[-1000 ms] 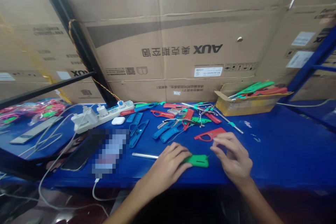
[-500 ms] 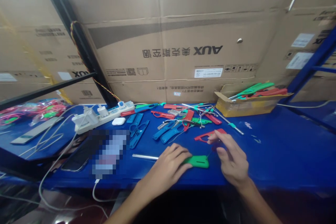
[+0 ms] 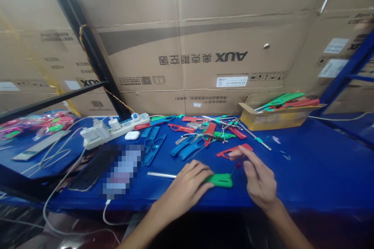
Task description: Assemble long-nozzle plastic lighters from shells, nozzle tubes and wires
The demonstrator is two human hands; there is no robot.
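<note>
My left hand [image 3: 193, 181] is closed over a green stick lighter [image 3: 221, 180] and presses it on the blue table. Its metal tube [image 3: 161, 174] sticks out to the left of the hand, and its slotted handle end shows on the right; the middle is covered by my fingers. To the right, my right hand [image 3: 260, 177] has thumb and fingers bent around a small screwdriver [image 3: 240, 161] with a dark reddish handle. The thin shaft slants down to the lighter's right end. Just behind that hand lies a red lighter shell [image 3: 229, 151].
Behind my hands is a pile of blue shells [image 3: 191, 148], red and green parts, metal tubes and wires. A cardboard box [image 3: 276, 122] with lighters stands at the back right. A power strip [image 3: 117, 130], an earbud case [image 3: 132, 135] and phones [image 3: 92, 169] with cables lie left.
My right hand has shifted and turned slightly around the screwdriver. The left hand and the green lighter stay nearly in place.
</note>
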